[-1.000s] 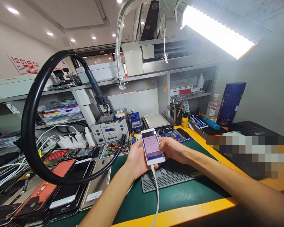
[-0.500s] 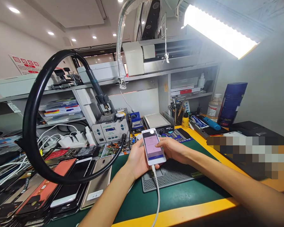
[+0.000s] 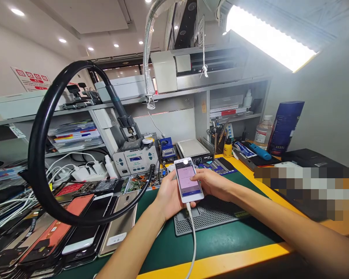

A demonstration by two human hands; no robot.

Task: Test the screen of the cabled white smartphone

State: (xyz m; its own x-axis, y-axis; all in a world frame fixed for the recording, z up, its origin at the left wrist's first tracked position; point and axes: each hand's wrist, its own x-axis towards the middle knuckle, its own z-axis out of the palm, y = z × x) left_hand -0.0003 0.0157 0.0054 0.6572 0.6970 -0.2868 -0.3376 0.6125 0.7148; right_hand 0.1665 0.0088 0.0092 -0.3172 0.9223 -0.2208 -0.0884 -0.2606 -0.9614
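A white smartphone (image 3: 189, 182) with a lit, pinkish screen is held up in front of me, its top tilted away. My left hand (image 3: 169, 193) is wrapped round its left side and back. On the other side my right hand (image 3: 213, 184) grips the edge, its thumb resting over the screen; its other fingers are mostly hidden behind the phone. A white charging cable (image 3: 193, 228) is plugged into the bottom end and hangs down towards me. Under the phone lies a grey perforated pad (image 3: 212, 220) on a green mat (image 3: 232, 238).
Several phones and phone parts (image 3: 87, 224) lie at the left, under the looping black hose of a hot-air station (image 3: 136, 159). Behind the phone are a tray of small parts (image 3: 142, 182) and a flat grey-topped device (image 3: 193, 149). A yellow bottle (image 3: 227, 148) stands at the right.
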